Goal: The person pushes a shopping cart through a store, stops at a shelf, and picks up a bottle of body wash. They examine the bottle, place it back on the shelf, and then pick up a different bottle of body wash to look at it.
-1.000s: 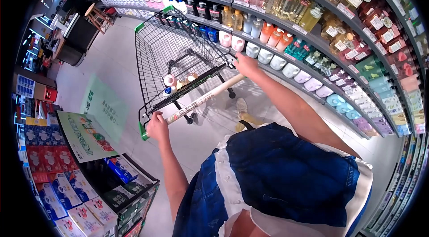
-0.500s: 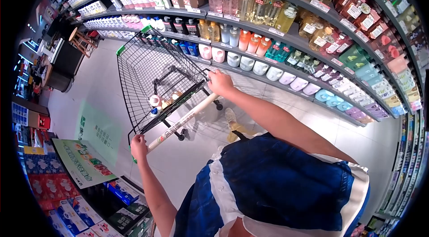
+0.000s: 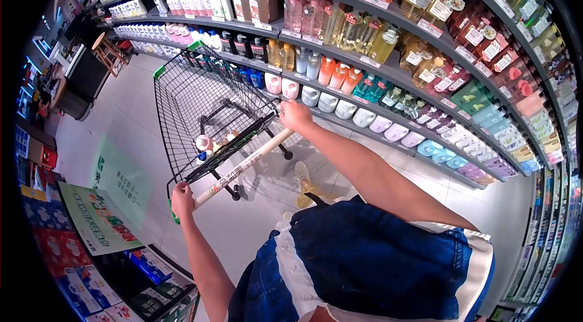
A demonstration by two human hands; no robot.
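Both hands grip the cart handle (image 3: 243, 166): the left hand (image 3: 181, 195) closed round its near end, the right hand (image 3: 296, 115) round its far end. The cart (image 3: 206, 103) rolls beside the shelf (image 3: 388, 49); steering it straight along looks next.

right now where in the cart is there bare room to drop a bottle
Free: the far half of the cart basket, toward its green front rim. Crowded: the near corner, where small bottles cluster just ahead of the handle.

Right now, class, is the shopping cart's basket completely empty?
No: a few small bottles lie at the bottom of the wire shopping cart.
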